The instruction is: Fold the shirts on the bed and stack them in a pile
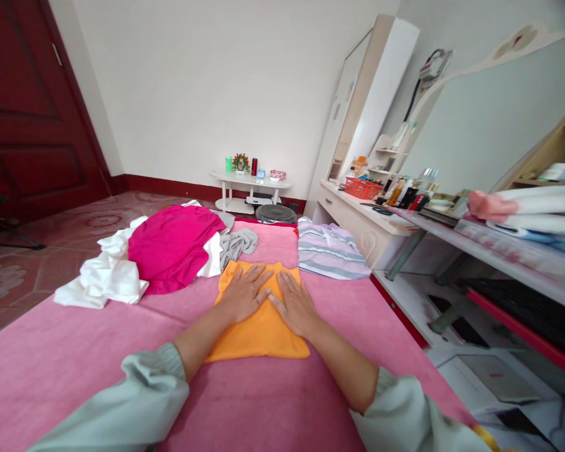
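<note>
An orange garment [263, 329] lies flat on the pink bed cover [136, 364], folded into a rough rectangle. My left hand [245, 292] rests palm down on its upper left part with fingers stretched out. On the upper right part, my right hand [295, 304] also lies flat, its fingers spread. The two thumbs almost meet near the garment's middle. Left of it sits a heap with a magenta garment [176, 248], white cloth [108, 276] and a crumpled grey garment [238, 243]. A striped, folded garment [332, 251] lies to the right.
At the right stand a cream dressing table [346, 210] with bottles and a red basket [362, 188], and a shelf [456, 232] holding cloths. A low white table [235, 182] is against the far wall. A dark red door [23, 119] is at the left.
</note>
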A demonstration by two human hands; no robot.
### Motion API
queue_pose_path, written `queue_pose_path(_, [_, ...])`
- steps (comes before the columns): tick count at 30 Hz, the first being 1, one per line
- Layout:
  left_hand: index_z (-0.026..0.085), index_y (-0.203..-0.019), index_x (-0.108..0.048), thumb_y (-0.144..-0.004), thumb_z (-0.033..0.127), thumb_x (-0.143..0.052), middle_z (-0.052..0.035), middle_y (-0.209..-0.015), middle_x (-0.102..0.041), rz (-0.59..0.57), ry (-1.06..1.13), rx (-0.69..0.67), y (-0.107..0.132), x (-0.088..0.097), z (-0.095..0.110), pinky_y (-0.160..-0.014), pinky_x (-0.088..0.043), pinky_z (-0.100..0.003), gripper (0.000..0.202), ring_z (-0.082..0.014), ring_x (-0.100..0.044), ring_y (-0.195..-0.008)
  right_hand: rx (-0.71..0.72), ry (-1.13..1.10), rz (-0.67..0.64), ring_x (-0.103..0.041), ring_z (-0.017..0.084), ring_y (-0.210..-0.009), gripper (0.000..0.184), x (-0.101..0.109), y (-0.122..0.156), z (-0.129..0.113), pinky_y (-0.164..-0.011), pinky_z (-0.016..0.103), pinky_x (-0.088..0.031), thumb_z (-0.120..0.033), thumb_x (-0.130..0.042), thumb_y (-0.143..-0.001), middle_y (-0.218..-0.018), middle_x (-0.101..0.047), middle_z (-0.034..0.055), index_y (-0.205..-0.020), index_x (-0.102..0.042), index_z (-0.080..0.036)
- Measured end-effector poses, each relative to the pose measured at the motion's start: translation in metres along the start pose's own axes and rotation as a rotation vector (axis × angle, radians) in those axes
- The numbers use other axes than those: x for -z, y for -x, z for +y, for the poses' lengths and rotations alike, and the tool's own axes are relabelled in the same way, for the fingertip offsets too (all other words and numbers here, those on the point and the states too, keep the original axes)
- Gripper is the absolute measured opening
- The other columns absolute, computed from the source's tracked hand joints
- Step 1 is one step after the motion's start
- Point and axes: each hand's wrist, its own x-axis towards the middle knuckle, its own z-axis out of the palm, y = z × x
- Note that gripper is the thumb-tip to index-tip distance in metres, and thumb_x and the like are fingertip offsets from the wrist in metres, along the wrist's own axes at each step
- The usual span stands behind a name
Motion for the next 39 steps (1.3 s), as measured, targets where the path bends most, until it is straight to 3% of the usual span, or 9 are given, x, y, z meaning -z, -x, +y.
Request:
queue_pose_path(6, [0.023,-0.143,-0.034,-0.094,0.053,-0.026,-0.0084,-0.150,-0.031,0.032,-0.046,0.085,-0.007,0.002,-0.022,-0.113,-0.015,-0.047,0.058,-0.0248,-0.025,-0.138,-0.063,0.093,-0.005,-0.016,0.022,-0.141,0.060,0.001,0.005,0.000,-0.112,0.048,-0.015,-0.047,-0.021,-0.095,-0.153,-0.021,0.0081,-0.145,-0.026,-0.014])
queue_pose_path(12, [0.016,-0.143,-0.033,-0.095,0.046,-0.025,-0.0113,-0.152,-0.024,0.045,-0.044,0.132,0.040,0.009,-0.047,-0.111,-0.019,-0.051,0.057,-0.0248,-0.021,-0.140,-0.043,0.087,-0.025,-0.025,0.025,-0.137,0.053,0.020,0.030,-0.002,-0.109,0.053,-0.018,-0.038,-0.030,-0.095,-0.149,-0.031,0.0126,-0.140,-0.035,-0.012])
queue_pose_path(16, [0.016,-0.141,-0.036,-0.095,0.042,-0.027,-0.0104,-0.149,-0.031,0.108,0.039,0.109,0.067,0.013,-0.051,-0.111,-0.019,-0.050,0.054,-0.0225,-0.026,-0.138,0.102,0.050,0.070,-0.035,0.025,-0.132,0.045,0.044,0.059,-0.028,-0.111,0.051,-0.015,-0.036,-0.043,-0.091,-0.143,-0.041,0.0109,-0.132,-0.046,-0.019])
queue_pose_path(19, [0.014,-0.133,-0.048,-0.093,0.041,-0.033,-0.0109,-0.141,-0.044,0.195,0.160,0.118,0.074,0.019,-0.049,-0.112,-0.022,-0.046,0.050,-0.0223,-0.038,-0.132,0.290,0.033,0.036,-0.037,0.025,-0.130,0.047,0.050,0.075,-0.057,-0.111,0.049,-0.020,-0.038,-0.051,-0.087,-0.140,-0.045,0.0078,-0.131,-0.046,-0.024])
queue_pose_path(24, [0.015,-0.116,-0.063,-0.090,0.040,-0.040,-0.0098,-0.123,-0.062,0.309,0.397,0.171,0.074,0.027,-0.049,-0.104,-0.037,-0.038,0.043,-0.0225,-0.054,-0.116,0.378,0.259,-0.142,-0.037,0.038,-0.129,0.052,0.025,0.077,-0.087,-0.092,0.053,-0.045,-0.018,-0.048,-0.085,-0.139,-0.040,0.0257,-0.136,-0.040,-0.010])
queue_pose_path(29, [0.012,-0.113,-0.063,-0.092,0.039,-0.035,-0.0096,-0.115,-0.066,0.384,0.440,0.226,0.075,0.031,-0.051,-0.098,-0.042,-0.033,0.045,-0.0214,-0.058,-0.109,0.388,0.461,-0.092,-0.051,0.039,-0.115,0.043,0.000,0.062,-0.096,-0.071,0.050,-0.053,-0.008,-0.040,-0.087,-0.125,-0.048,0.0350,-0.129,-0.043,-0.004])
queue_pose_path(33, [0.013,-0.111,-0.064,-0.092,0.040,-0.033,-0.0089,-0.112,-0.067,0.399,0.472,0.247,0.077,0.034,-0.049,-0.095,-0.043,-0.033,0.045,-0.0215,-0.059,-0.106,0.451,0.409,-0.101,-0.064,0.029,-0.089,0.033,0.012,0.050,-0.089,-0.066,0.037,-0.052,-0.007,-0.041,-0.086,-0.101,-0.064,0.0231,-0.118,-0.053,-0.010])
queue_pose_path(36, [0.014,-0.112,-0.064,-0.093,0.040,-0.033,-0.0089,-0.114,-0.067,0.394,0.482,0.244,0.077,0.036,-0.048,-0.096,-0.043,-0.034,0.045,-0.0215,-0.059,-0.107,0.316,0.251,-0.116,-0.066,0.023,-0.080,0.033,0.037,0.039,-0.083,-0.069,0.029,-0.048,-0.012,-0.041,-0.088,-0.087,-0.070,0.0112,-0.117,-0.057,-0.018])
queue_pose_path(39, [0.015,-0.112,-0.065,-0.091,0.037,-0.035,-0.0082,-0.114,-0.067,0.374,0.481,0.231,0.077,0.036,-0.048,-0.095,-0.043,-0.034,0.042,-0.0213,-0.059,-0.106,0.203,0.001,-0.038,-0.065,0.019,-0.088,0.031,0.063,0.031,-0.080,-0.074,0.024,-0.044,-0.016,-0.040,-0.089,-0.094,-0.071,0.0054,-0.111,-0.062,-0.023])
